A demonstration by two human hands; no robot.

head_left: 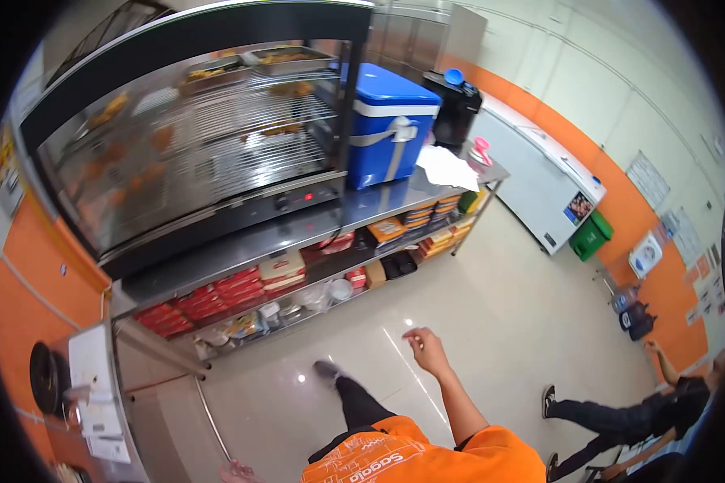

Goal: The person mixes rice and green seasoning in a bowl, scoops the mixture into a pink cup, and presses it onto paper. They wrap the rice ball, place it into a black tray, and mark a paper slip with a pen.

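Observation:
My right hand (428,352) is out in front of me over the tiled floor (491,322), its fingers loosely bent and a little apart, with nothing visible in them. My left hand (238,472) shows blurred at the bottom edge, close to the lower end of a thin metal rail (213,419); its fingers are smeared. Ahead stands a steel table (290,231) carrying a glass-fronted food warmer (217,213) with trays and pieces of fried food inside. Beside the warmer sits a blue cooler box (387,133) with a white band.
Red boxes (217,299), containers and bags fill the shelves under the table. White papers (449,167) lie right of the cooler. A chest freezer (532,173) and a green bin (591,236) line the far wall. Another person (620,414) in dark clothes is at the right. A pan (47,377) hangs left.

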